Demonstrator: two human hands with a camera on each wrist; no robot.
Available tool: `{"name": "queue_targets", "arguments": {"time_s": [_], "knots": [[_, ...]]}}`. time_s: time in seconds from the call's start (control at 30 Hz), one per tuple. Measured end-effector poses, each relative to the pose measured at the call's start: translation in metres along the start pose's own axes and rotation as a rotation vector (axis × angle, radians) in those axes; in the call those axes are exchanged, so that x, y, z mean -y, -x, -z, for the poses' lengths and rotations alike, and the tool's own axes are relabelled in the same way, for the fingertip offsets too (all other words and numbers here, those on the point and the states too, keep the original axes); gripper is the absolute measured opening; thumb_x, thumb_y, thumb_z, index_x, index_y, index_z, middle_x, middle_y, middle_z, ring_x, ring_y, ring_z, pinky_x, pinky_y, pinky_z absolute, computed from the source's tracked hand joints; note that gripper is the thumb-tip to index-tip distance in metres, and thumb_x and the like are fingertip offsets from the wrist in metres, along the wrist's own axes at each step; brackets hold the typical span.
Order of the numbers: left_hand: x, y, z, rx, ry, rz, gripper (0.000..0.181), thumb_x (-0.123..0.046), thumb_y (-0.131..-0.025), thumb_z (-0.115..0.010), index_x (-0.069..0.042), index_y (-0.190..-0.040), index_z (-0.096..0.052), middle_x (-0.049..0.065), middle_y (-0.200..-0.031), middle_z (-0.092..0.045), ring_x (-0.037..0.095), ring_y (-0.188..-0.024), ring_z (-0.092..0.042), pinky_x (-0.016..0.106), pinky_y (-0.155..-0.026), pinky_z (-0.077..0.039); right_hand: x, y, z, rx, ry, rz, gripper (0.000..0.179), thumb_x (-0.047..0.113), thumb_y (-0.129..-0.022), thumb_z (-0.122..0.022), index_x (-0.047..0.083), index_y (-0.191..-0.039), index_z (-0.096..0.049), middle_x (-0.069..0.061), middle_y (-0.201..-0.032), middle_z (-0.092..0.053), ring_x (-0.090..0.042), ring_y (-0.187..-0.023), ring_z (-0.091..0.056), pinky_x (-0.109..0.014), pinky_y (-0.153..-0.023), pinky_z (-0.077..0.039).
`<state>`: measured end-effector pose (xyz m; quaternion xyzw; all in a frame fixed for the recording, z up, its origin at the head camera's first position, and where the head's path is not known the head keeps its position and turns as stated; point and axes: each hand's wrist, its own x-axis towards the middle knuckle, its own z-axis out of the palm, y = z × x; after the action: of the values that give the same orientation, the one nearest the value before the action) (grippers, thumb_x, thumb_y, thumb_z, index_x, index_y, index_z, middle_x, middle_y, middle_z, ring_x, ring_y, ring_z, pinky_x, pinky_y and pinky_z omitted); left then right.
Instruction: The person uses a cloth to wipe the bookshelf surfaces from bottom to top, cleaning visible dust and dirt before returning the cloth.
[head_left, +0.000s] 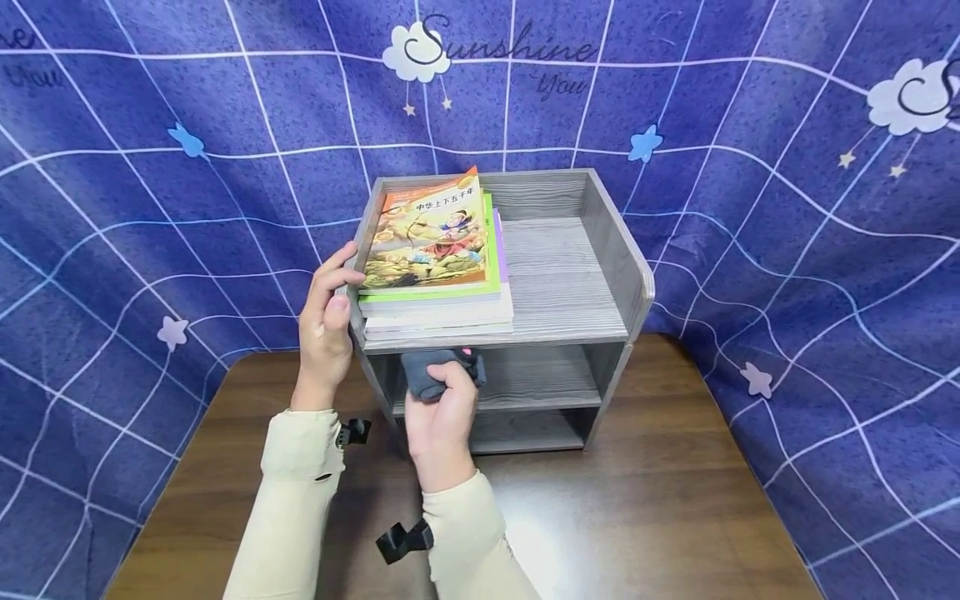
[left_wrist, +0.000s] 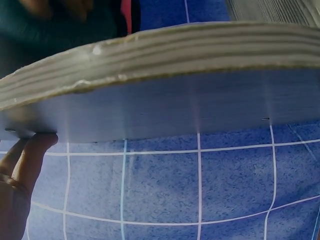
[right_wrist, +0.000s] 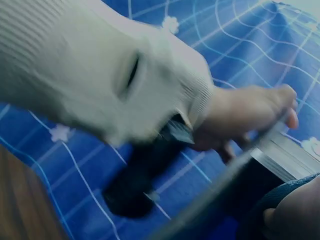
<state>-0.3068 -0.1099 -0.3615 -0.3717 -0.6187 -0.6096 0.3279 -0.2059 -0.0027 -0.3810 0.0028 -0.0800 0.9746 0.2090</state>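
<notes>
My right hand (head_left: 442, 421) grips a folded dark grey cloth (head_left: 422, 373) with a small pink patch, thumb on top. The cloth is at the front left of the middle compartment of a grey wood-grain shelf unit (head_left: 558, 275), just under the top board. In the right wrist view, part of the teal-looking cloth (right_wrist: 285, 200) shows beside the panel. My left hand (head_left: 324, 342) rests against the unit's left side panel, fingers fairly straight and one fingertip over its upper edge. The left wrist view shows fingers (left_wrist: 35, 157) touching the panel's outer face.
A stack of books (head_left: 431, 242) lies on the left of the top shelf, an illustrated cover uppermost. The unit stands on a brown wooden table (head_left: 660, 500). Behind and at both sides hangs a blue grid-patterned curtain (head_left: 300, 100). Black straps (head_left: 405, 542) sit at both wrists.
</notes>
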Motion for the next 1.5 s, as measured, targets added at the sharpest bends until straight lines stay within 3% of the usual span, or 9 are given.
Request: {"name": "queue_targets", "arguments": {"time_s": [0.17,0.37,0.6,0.8,0.97,1.1,1.3,1.5], "knots": [[-0.005,-0.001,0.003,-0.015,-0.019,0.003,0.056,-0.041,-0.1,-0.052,0.014,-0.105,-0.059,0.028,-0.14,-0.053,0.036,-0.135,-0.045,0.04,-0.113,-0.031,0.028,-0.011,0.005,0.004,0.01,0.046,0.032,-0.01,-0.07,-0.032,0.007,-0.096,-0.04,-0.005,-0.096,-0.04,-0.016,-0.087,-0.04,-0.028,-0.085,-0.039],[-0.025,-0.003,0.004,-0.024,-0.023,0.021,0.053,-0.036,-0.1,-0.051,0.016,-0.104,-0.057,0.032,-0.138,-0.052,0.038,-0.136,-0.044,0.039,-0.113,-0.03,0.061,-0.023,0.011,-0.046,-0.011,0.084,0.039,-0.012,-0.071,-0.029,0.008,-0.103,-0.037,-0.004,-0.097,-0.032,-0.017,-0.089,-0.034,-0.028,-0.084,-0.036],[-0.044,-0.007,0.003,0.006,-0.064,0.024,0.049,-0.033,-0.102,-0.05,0.015,-0.104,-0.058,0.034,-0.139,-0.051,0.039,-0.136,-0.044,0.036,-0.111,-0.032,0.109,-0.04,0.019,-0.044,-0.047,0.15,0.048,-0.013,-0.071,-0.027,0.006,-0.114,-0.037,-0.008,-0.109,-0.035,-0.02,-0.1,-0.039,-0.033,-0.099,-0.036],[-0.04,-0.008,0.013,0.047,-0.085,0.016,0.049,-0.033,-0.102,-0.049,0.015,-0.103,-0.059,0.034,-0.139,-0.05,0.038,-0.136,-0.043,0.035,-0.111,-0.031,0.129,-0.043,0.028,-0.003,-0.006,0.167,0.053,-0.013,-0.072,-0.026,0.004,-0.121,-0.039,-0.011,-0.116,-0.042,-0.022,-0.105,-0.044,-0.033,-0.101,-0.037],[-0.019,-0.006,0.021,0.111,-0.082,0.011,0.05,-0.036,-0.104,-0.047,0.012,-0.108,-0.061,0.025,-0.146,-0.049,0.035,-0.138,-0.039,0.036,-0.112,-0.028,0.12,-0.043,0.031,-0.028,0.028,0.228,0.052,-0.013,-0.071,-0.028,0.007,-0.117,-0.04,-0.009,-0.113,-0.04,-0.02,-0.103,-0.043,-0.032,-0.099,-0.038],[-0.009,-0.006,0.018,0.157,-0.095,-0.015,0.058,-0.044,-0.105,-0.044,0.01,-0.119,-0.06,0.021,-0.148,-0.047,0.035,-0.139,-0.038,0.038,-0.113,-0.026,0.099,-0.036,0.034,-0.089,0.092,0.238,0.04,-0.011,-0.071,-0.031,0.005,-0.105,-0.044,-0.008,-0.103,-0.04,-0.019,-0.093,-0.042,-0.03,-0.09,-0.039],[-0.005,-0.007,0.009,0.117,-0.122,-0.063,0.067,-0.051,-0.104,-0.041,0.009,-0.128,-0.059,0.022,-0.145,-0.049,0.036,-0.137,-0.04,0.04,-0.113,-0.028,0.042,-0.01,0.03,-0.114,0.155,0.106,0.038,-0.01,-0.07,-0.039,0.005,-0.103,-0.051,-0.007,-0.097,-0.049,-0.019,-0.088,-0.046,-0.028,-0.08,-0.042],[-0.005,-0.006,0.005,0.111,-0.123,-0.062,0.069,-0.054,-0.103,-0.04,0.009,-0.121,-0.063,0.022,-0.144,-0.05,0.036,-0.137,-0.04,0.039,-0.113,-0.028,-0.007,0.001,0.017,-0.091,0.146,-0.024,0.038,-0.009,-0.07,-0.042,0.004,-0.104,-0.053,-0.008,-0.103,-0.054,-0.02,-0.094,-0.052,-0.03,-0.087,-0.046]]}}
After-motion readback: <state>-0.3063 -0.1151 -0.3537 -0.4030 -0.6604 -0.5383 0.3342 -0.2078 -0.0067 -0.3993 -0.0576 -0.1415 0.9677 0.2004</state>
